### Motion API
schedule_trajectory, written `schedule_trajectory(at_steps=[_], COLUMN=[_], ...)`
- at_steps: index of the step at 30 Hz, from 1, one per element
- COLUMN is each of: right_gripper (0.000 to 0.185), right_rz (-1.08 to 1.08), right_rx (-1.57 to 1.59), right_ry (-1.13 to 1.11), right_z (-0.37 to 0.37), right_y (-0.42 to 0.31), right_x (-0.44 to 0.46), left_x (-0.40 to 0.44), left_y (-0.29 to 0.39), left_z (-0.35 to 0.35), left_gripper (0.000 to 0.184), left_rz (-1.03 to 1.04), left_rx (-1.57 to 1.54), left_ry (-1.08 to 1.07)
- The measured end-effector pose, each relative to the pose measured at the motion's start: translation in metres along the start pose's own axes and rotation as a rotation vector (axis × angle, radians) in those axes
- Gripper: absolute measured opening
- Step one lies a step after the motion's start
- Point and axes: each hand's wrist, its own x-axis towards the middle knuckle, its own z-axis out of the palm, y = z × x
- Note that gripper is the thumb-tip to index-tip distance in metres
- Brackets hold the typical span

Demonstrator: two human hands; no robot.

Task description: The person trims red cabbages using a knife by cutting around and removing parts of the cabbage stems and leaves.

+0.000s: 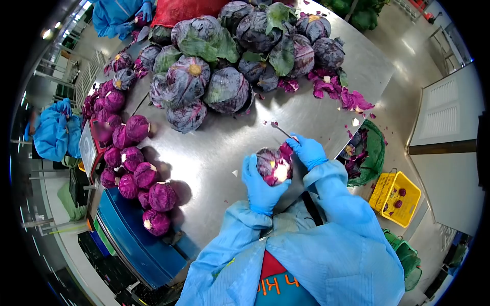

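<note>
A red cabbage (270, 162) with a white cut stem end rests in my left hand (261, 189), whose gloved fingers wrap round its left and lower side. My right hand (308, 152) is closed on a small knife (281, 130), its blade pointing up and left, away from the cabbage. Between the right hand's fingers and the cabbage is a loose purple outer leaf (286, 149); whether the fingers pinch it I cannot tell. Both hands are over the near edge of the steel table (224, 168).
Untrimmed red cabbages (224, 89) are piled at the back, near a red sack (186, 10). Peeled cabbages (145, 175) lie left. Leaf scraps (337, 93) litter the right side. A green mesh basket (375, 153) and yellow crate (408, 204) stand right. Co-workers in blue (55, 130) are left and behind.
</note>
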Motion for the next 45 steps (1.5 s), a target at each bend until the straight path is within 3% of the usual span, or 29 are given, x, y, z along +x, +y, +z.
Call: schedule_trajectory(at_steps=[2,3,7,9,11,12,13,14,16,18,20,22,24,28,31,38,41,44,45], right_gripper=[0.043,0.03,0.027,0.027,0.026,0.038,0.047,0.057,0.062,0.061,0.057,0.047,0.041,0.035,0.038,0.046,0.045,0.039,0.036], right_rz=[0.05,0.05,0.054,0.037,0.202,0.161,-0.009,0.284,0.205,0.018,-0.416,-0.433,-0.488,-0.714,-0.694,-0.468,-0.619,-0.455,-0.29], right_rx=[0.345,0.732,0.758,0.344,0.544,0.74,0.145,-0.078,-0.032,0.479,0.251,0.381,0.283,0.154,0.063,0.228,0.069,0.234,0.514], right_ry=[-0.147,-0.196,-0.032,0.317,0.387,0.384,0.614,0.564,0.524,0.135,-0.025,-0.428,-0.496,-0.489,-0.486,-0.417,-0.331,-0.437,-0.438], right_z=[0.006,0.006,0.039,0.046,0.006,-0.013,-0.032,-0.057,-0.078,-0.061,-0.042,-0.036,-0.025,-0.022,-0.025,-0.023,-0.004,-0.008,-0.004], right_y=[0.022,0.009,0.019,0.052,0.078,0.11,0.142,0.133,0.092,0.055,-0.005,-0.049,-0.046,-0.038,-0.036,-0.033,-0.004,-0.011,-0.015], right_x=[0.012,0.001,0.006,0.022,0.024,0.027,0.026,0.015,-0.005,-0.007,-0.016,-0.019,-0.008,0.002,0.0,-0.017,-0.007,-0.011,-0.017], left_x=[-0.01,-0.012,-0.005,-0.003,-0.003,-0.005,-0.005,-0.005,-0.001,0.002,0.004,0.007,0.006,0.011,0.015,0.016,0.022,0.028,0.028], left_y=[-0.011,-0.015,-0.04,-0.045,-0.05,-0.053,-0.056,-0.06,-0.066,-0.063,-0.067,-0.061,-0.061,-0.054,-0.053,-0.05,-0.049,-0.049,-0.051], left_z=[0.002,-0.002,-0.014,-0.019,-0.022,-0.023,-0.024,-0.023,-0.021,-0.022,-0.021,-0.022,-0.025,-0.028,-0.027,-0.025,-0.026,-0.029,-0.029], left_gripper=[0.116,0.116,0.116,0.114,0.113,0.113,0.112,0.112,0.11,0.113,0.114,0.116,0.117,0.118,0.117,0.12,0.117,0.116,0.116], left_rz=[0.038,0.02,-0.086,-0.151,-0.239,-0.294,-0.346,-0.37,-0.414,-0.356,-0.262,-0.245,-0.238,-0.224,-0.237,-0.295,-0.319,-0.37,-0.382], left_rx=[-0.051,-0.073,-0.327,-0.443,-0.588,-0.672,-0.756,-0.758,-0.767,-0.711,-0.666,-0.601,-0.543,-0.452,-0.463,-0.551,-0.621,-0.711,-0.712], left_ry=[0.035,0.036,-0.033,-0.033,0.003,0.037,0.069,0.065,0.036,-0.008,-0.048,-0.081,-0.097,-0.12,-0.133,-0.155,-0.177,-0.184,-0.193])
